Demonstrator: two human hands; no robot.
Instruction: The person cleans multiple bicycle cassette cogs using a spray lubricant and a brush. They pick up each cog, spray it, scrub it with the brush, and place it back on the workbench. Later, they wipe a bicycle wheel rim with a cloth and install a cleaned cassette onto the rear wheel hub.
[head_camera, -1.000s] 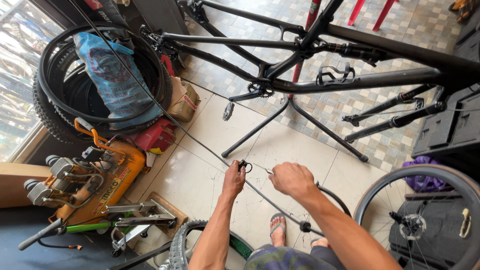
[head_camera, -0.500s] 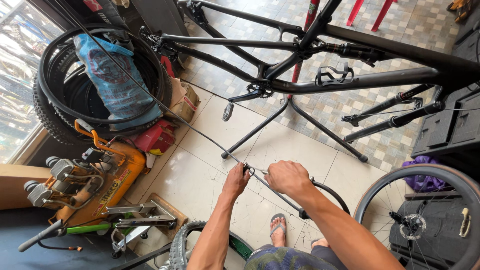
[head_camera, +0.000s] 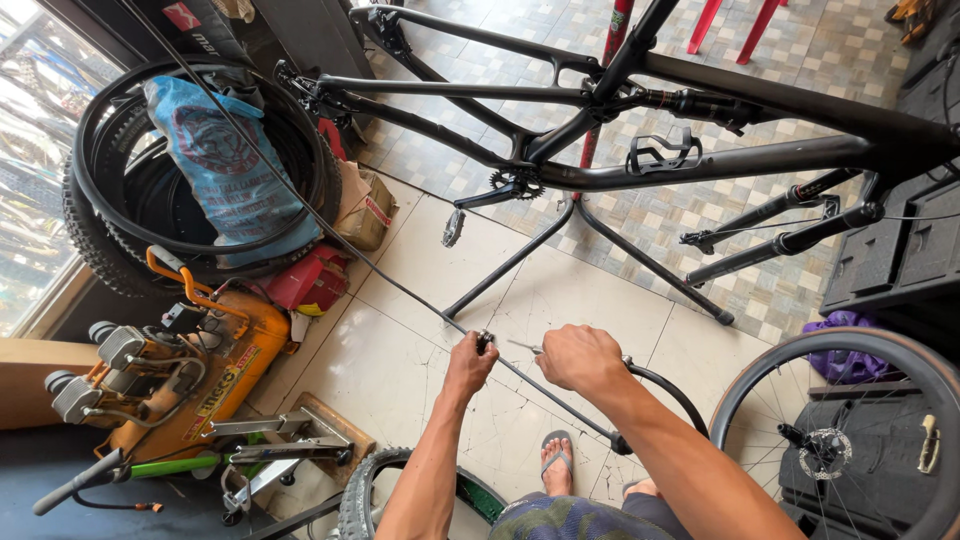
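My left hand (head_camera: 470, 362) is closed on the fitting of a thin hose (head_camera: 330, 235); my right hand (head_camera: 578, 357) grips a small tool at it, over the floor (head_camera: 400, 340). The hose looks light and springy; hold at the stiff fitting.

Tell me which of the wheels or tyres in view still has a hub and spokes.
The wheel at lower right, beside the right hand: hub and spokes inside its rim. The stacked tyres at left and knobby tyre below are bare.
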